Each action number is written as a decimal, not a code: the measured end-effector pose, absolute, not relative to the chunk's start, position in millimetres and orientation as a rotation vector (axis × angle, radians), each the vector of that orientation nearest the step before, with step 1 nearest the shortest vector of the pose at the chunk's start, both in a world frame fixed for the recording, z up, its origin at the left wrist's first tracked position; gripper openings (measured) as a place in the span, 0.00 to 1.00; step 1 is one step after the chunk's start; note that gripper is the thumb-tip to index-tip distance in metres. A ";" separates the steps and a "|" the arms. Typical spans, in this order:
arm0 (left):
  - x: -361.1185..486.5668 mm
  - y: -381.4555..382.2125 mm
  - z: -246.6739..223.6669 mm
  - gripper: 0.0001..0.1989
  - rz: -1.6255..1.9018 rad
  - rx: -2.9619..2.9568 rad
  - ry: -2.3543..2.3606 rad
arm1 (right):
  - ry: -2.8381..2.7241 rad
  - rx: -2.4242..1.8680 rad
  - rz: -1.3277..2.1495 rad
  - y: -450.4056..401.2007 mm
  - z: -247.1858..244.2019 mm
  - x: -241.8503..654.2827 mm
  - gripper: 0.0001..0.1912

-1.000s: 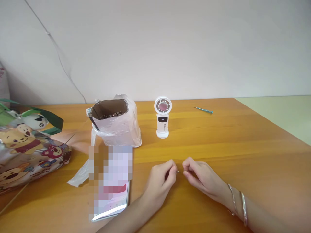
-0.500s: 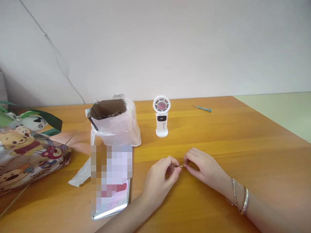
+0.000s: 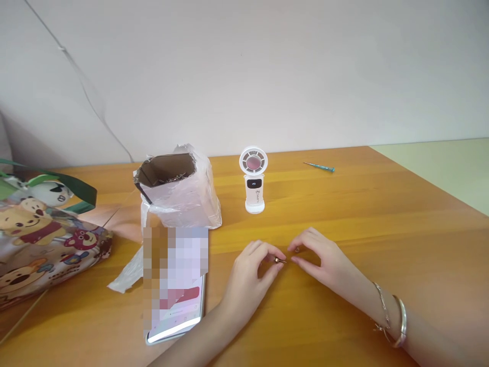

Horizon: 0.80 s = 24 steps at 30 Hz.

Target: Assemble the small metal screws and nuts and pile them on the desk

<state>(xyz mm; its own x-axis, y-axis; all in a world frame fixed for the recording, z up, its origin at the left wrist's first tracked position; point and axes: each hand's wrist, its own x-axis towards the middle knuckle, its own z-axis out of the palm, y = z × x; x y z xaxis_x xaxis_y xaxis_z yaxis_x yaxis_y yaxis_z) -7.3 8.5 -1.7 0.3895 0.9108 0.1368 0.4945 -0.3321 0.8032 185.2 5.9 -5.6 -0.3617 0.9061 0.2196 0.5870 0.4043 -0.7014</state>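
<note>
Left hand (image 3: pixel 250 272) and right hand (image 3: pixel 328 262) face each other in the head view, low over the near middle of the wooden table (image 3: pixel 344 326). The left grips a small metal fitting (image 3: pixel 277 260) between thumb and forefinger, its thin end pointing right. The right has its thumb and forefinger parted, the tips just short of that end; whether anything tiny is tucked behind them, I cannot tell.

Judging by this pose, the step in hand is fine fingertip work on the fitting, with the left as the steady holder. A next move would call for the right fingertips to line up with the thin end while the left pinch stays firm, since so small a piece could easily slip.

The fitting lies at the left fingertips, just left of the right hand and nearer than the upright white handheld fan (image 3: pixel 253 181). Farther left stands a plastic-wrapped cardboard box (image 3: pixel 187 206) with small metal pieces (image 3: pixel 178 178) inside; a phone (image 3: pixel 191 308) lies left of the left hand
</note>
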 end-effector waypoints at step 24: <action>-6.9 4.6 2.6 0.03 0.763 2.176 1.261 | -2.032 -1.383 0.681 -1.8 -5.5 172.8 0.05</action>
